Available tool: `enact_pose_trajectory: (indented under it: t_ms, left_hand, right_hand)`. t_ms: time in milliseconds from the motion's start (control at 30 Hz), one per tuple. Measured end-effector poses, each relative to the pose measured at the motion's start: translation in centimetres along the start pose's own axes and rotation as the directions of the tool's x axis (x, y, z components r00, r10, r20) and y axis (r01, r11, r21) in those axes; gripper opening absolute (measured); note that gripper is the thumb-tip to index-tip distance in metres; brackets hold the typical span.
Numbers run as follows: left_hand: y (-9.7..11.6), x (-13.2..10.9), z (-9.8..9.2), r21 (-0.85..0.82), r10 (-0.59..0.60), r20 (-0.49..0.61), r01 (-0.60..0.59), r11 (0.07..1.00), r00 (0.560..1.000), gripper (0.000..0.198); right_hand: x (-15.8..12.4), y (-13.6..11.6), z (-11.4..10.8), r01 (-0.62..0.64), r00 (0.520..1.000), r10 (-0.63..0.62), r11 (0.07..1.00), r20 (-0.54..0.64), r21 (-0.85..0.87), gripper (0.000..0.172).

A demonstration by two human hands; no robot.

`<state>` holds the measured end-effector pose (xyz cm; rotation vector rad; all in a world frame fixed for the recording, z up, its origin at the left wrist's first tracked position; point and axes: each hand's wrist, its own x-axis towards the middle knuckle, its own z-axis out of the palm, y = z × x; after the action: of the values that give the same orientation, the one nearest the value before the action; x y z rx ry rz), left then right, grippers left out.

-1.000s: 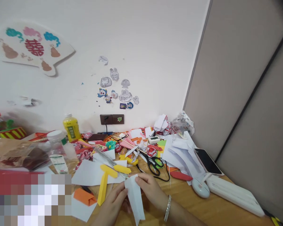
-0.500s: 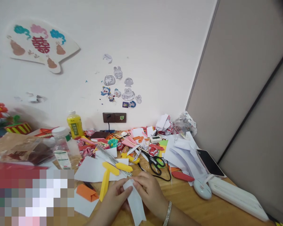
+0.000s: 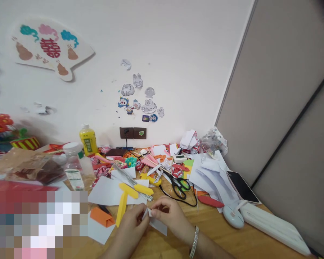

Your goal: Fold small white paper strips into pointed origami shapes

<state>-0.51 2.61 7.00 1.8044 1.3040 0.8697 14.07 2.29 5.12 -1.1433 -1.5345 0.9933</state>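
Observation:
Between my two hands, low in the middle of the head view, is a folded strip of white paper (image 3: 158, 226). My left hand (image 3: 135, 219) pinches its left part with closed fingers, partly turned away from me. With thumb and forefinger, my right hand (image 3: 169, 214) grips the paper's upper corner; a bracelet circles that wrist. Folded yellow paper pieces (image 3: 122, 208) lie just beyond my left hand. An orange folded paper (image 3: 102, 217) rests on a white sheet to the left.
Black-handled scissors (image 3: 180, 187) and a yellow glue gun (image 3: 150, 178) with a black cord lie beyond my hands. At right are a computer mouse (image 3: 233, 216), a long white object (image 3: 275, 226) and a tablet (image 3: 243, 187). A yellow bottle (image 3: 88, 140) stands by the wall.
The white strip, which hung lengthwise toward me, is now turned and angled to the right, with less of it showing. Both hands have shifted their grip on it.

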Motion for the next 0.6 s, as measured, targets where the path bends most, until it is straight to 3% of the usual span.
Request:
enact_pose_trajectory:
  t_ms: [100, 333, 600]
  left_hand:
    - [-0.2, 0.1, 0.1, -0.014, -0.014, 0.006, 0.014, 1.0, 1.0, 0.024]
    - [-0.2, 0.3, 0.4, -0.314, -0.089, 0.217, 0.156, 0.936, 0.972, 0.032]
    - [-0.6, 0.3, 0.2, -0.388, -0.018, 0.205, 0.098, 0.916, 0.979, 0.032]
  right_hand:
    - [-0.1, -0.4, 0.0, 0.004, 1.0, -0.004, 1.0, 0.01, -0.029, 0.021]
    - [0.1, -0.9, -0.8, 0.02, 1.0, -0.019, 0.996, 0.01, -0.091, 0.012]
    - [0.2, -1.2, -1.0, 0.036, 0.999, -0.037, 0.99, -0.006, -0.138, 0.011]
